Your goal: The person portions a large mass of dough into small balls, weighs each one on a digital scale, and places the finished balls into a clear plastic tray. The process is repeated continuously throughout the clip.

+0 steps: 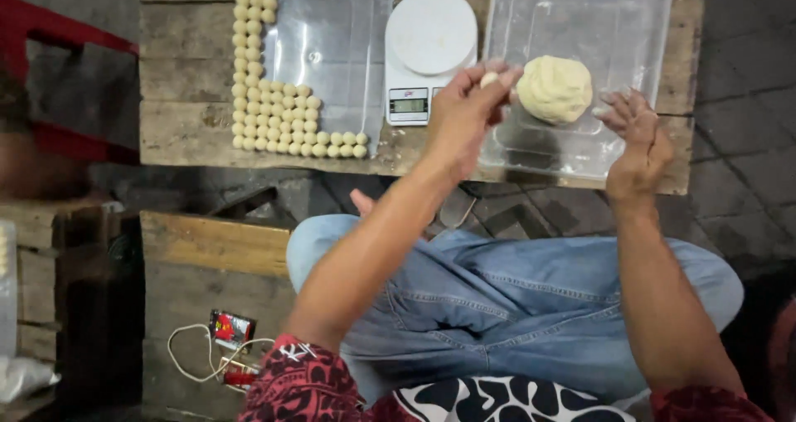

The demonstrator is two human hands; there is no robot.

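A rough wooden surface [186, 132] runs across the top of the frame, its planks worn and uneven. On it, at upper right, stands a clear plastic tub [638, 32] with a big lump of pale dough [554, 88] inside, near the tub's front wall. At upper left lies a clear plastic sheet [332, 41], edged along its left and lower sides with rows of small dough balls [274, 115] packed close together. Between sheet and tub sits a white kitchen scale [429, 53], its platform bare.

The left hand [464, 111] is raised in front of the tub, fingertips pinched together on a small piece of dough [490, 79], just left of the lump. The right hand [634, 128] hangs over the tub's right front corner, fingers spread apart and dusted pale, holding nothing.

Lower in the frame are the person's knees in blue jeans, and at lower left a tangle of white cable [199, 356] on the ground.

As for risk: the pinched piece is held only by the fingertips above the tub's edge, so a loosened grip could likely drop it off the surface to the ground. The tub's front edge seems to overhang the planks slightly; a press on that corner might tip it.
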